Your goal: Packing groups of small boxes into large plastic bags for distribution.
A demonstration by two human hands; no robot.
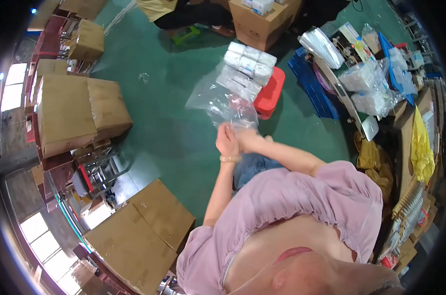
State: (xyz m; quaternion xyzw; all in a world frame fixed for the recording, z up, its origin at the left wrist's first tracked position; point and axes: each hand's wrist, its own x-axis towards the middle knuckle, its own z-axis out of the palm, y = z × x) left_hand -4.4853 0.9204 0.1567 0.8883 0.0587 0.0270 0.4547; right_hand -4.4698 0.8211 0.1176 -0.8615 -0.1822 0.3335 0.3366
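Observation:
A large transparent plastic bag [210, 98] spreads out in front of me, its near end gathered at my hands. My left hand [227, 141] is closed on that end, fingers pressed together, with a pale bracelet at the wrist. Right beside it my right hand [251, 141] also grips the bag; it is smeared by motion and its fingertips are partly hidden. Just beyond the bag, white wrapped packs [250, 63] lie stacked in rows on a red plastic stool [271, 93]. Part of the bag overlaps the nearest packs.
Large cardboard boxes stand at the left [68, 110] and near left [144, 226]. An open carton [262, 24] with white packs is at the far side, near a seated person [193, 12]. Blue crates [311, 83] and a cluttered bench with bagged packs [360, 76] lie to the right.

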